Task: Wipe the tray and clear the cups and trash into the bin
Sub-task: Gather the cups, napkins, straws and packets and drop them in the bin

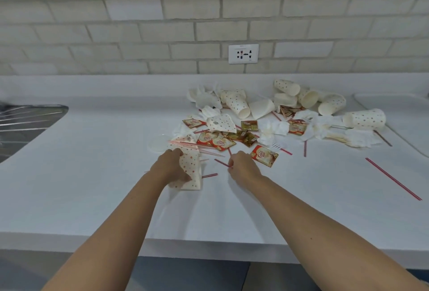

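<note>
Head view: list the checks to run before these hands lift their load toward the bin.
1. Left hand grips the crushed dotted cup: ok.
2. Right hand pinches the red straw: ok.
3. Bin located: cannot tell, as none is in view.
4. Counter cleared of dotted cups: not ok, several lie tipped over near the wall.
5. Long straw gathered: not ok, it lies alone to the right.
6. Tray wiped: cannot tell, as only its corner shows at the right edge.
</note>
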